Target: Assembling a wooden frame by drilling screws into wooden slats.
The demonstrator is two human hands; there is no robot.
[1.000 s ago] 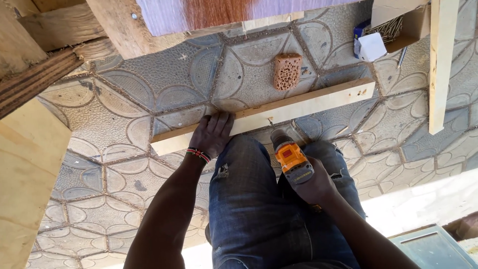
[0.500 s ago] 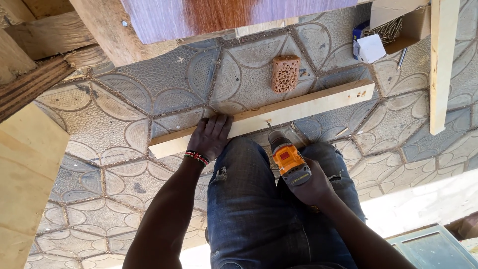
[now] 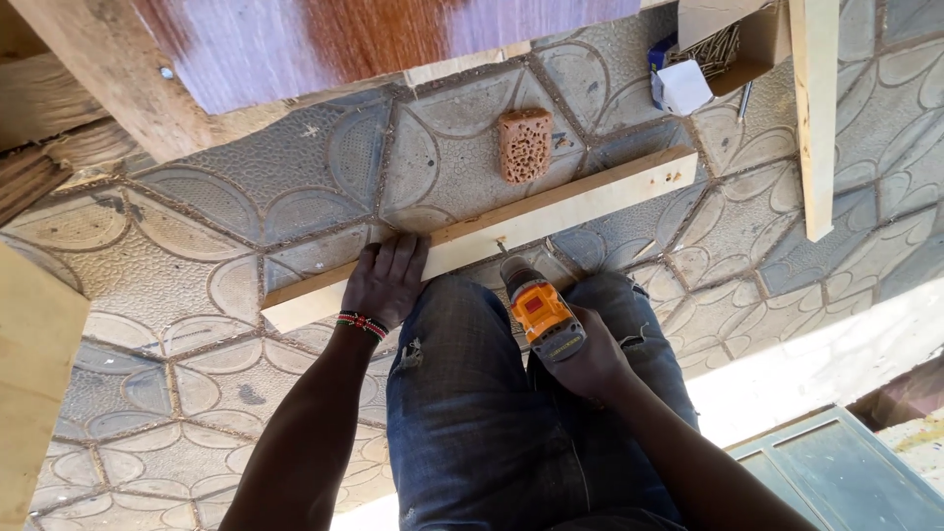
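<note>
patterned grey paving tiles (image 3: 197, 324) lie under you, with a long pale wooden board (image 3: 580, 202) lying slantwise across them in front of your knees. your left hand (image 3: 386, 283) presses flat on the board near its left end, fingers spread and gripping nothing. your right hand (image 3: 580, 359) is wrapped tight around an orange drill (image 3: 539, 310), its tip at the board's near edge. a perforated brick block (image 3: 524, 144) sits just beyond the board.

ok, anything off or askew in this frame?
Nothing looks damaged or spilled. The wooden plank lies diagonally across the patterned paving, pinned by the left hand, while the right hand holds an orange drill at its edge. A perforated brick sits loose just beyond the plank.
</note>
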